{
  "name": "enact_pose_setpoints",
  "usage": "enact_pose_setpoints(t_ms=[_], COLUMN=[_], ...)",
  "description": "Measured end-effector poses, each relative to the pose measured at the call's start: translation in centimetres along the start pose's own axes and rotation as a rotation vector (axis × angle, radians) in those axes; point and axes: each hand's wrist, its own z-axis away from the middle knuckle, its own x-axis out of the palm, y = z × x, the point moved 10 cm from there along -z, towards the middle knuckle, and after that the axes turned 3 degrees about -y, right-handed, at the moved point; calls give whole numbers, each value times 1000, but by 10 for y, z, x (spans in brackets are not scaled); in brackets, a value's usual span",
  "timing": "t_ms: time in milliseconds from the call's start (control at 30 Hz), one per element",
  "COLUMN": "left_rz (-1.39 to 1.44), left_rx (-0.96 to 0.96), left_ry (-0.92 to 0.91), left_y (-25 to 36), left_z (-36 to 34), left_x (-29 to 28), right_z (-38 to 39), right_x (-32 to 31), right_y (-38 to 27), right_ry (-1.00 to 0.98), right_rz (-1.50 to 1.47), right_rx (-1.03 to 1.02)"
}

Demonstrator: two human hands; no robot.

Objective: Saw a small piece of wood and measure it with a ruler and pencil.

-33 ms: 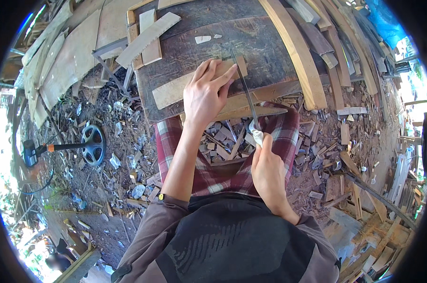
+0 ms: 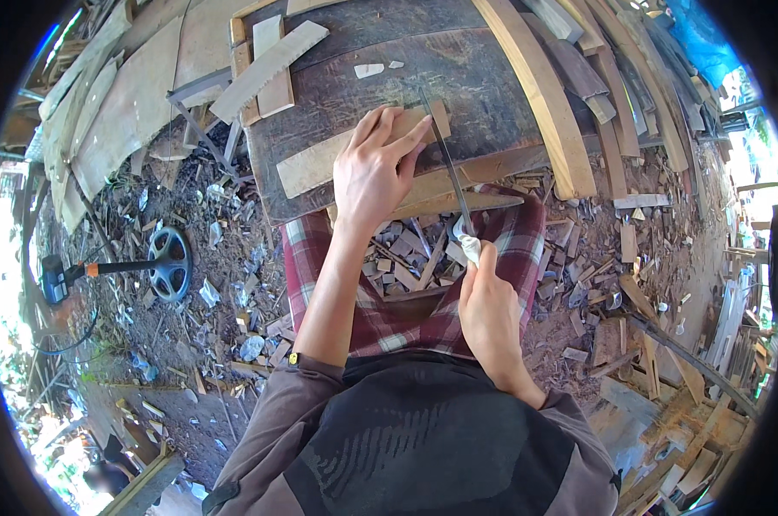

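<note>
While the left hand [image 2: 373, 172] presses the wooden strip [image 2: 320, 162] flat to steady it on the bench [image 2: 355, 95], the right hand [image 2: 490, 311] grips the saw [image 2: 447, 163] by its handle.

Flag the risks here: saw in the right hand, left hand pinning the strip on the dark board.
1. The left hand has fingertips right beside the saw blade; a skip could cut them.
2. The wooden strip is held by hand pressure only, with no clamp visible, so it may shift mid-stroke.
3. The right hand grips a cloth-wrapped handle, which might slip.
</note>
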Motion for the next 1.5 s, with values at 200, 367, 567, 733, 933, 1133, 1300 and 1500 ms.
enact_pose_setpoints(t_ms=[200,367,567,733,933,1133,1300,1500], left_rz=[22,1,13,20,16,38,32,24], left_rx=[25,41,14,31,47,-23,19,8], left_ry=[19,30,45,86,98,57,95,106], left_y=[0,2,-3,-2,-2,-7,-4,-6], left_z=[-1,-1,1,2,-1,2,0,2], left_x=[-2,0,0,-1,-2,0,-2,-5], right_z=[-11,-29,-27,-10,-37,-28,-18,-58], right_x=[1,6,7,4,1,6,9,-1], right_y=[3,-1,-5,6,-8,-8,1,-23], right_ry=[7,6,-19,-44,4,2,-49,49], right_rz=[8,32,9,37,12,21,69,38], right_rx=[-1,38,30,49,45,35,105,31])
